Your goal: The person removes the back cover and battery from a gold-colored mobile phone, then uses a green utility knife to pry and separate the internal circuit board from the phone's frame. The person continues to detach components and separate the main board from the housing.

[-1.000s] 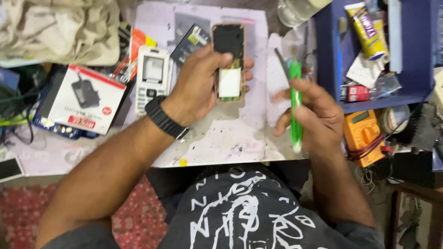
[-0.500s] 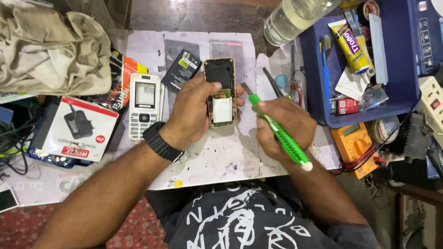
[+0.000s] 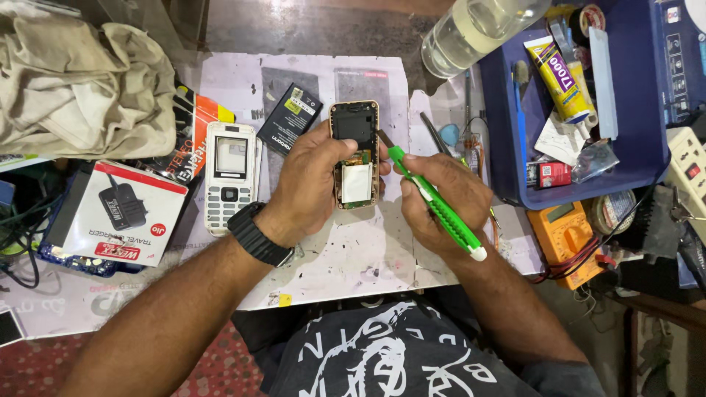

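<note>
The left hand (image 3: pixel 312 184) is gripping an opened phone body (image 3: pixel 355 156), fingers curled round its left edge and thumb lying across its middle, holding it upright above the white mat (image 3: pixel 353 257) on the desk (image 3: pixel 294 29). The right hand (image 3: pixel 439 202) is closing around a green-handled cutter (image 3: pixel 434 206), whose dark blade tip is touching the phone body's right edge, just beside the left thumb. A black wristband (image 3: pixel 259 235) is sitting on the left wrist. Just left of the left hand, a white keypad phone front (image 3: pixel 230 176) is lying flat on the mat, and above the knuckles a black battery (image 3: pixel 290 119) is resting at a tilt. Farther left, a white and red charger box (image 3: pixel 118 213) is lying beside a crumpled beige cloth (image 3: pixel 81 81). Just past the right hand's fingers, tweezers (image 3: pixel 434 134) and other small tools are crowding the strip of mat between the hand and a blue tray (image 3: pixel 507 147), narrowing the room on that side. The tray is holding a yellow glue tube (image 3: pixel 559 77) and scraps of packaging. A clear bottle (image 3: pixel 474 29) is lying above the right hand, near the tray's corner. To the right of the right wrist, an orange multimeter (image 3: pixel 566 239) is sitting with red and black leads trailing toward the desk's edge.
</note>
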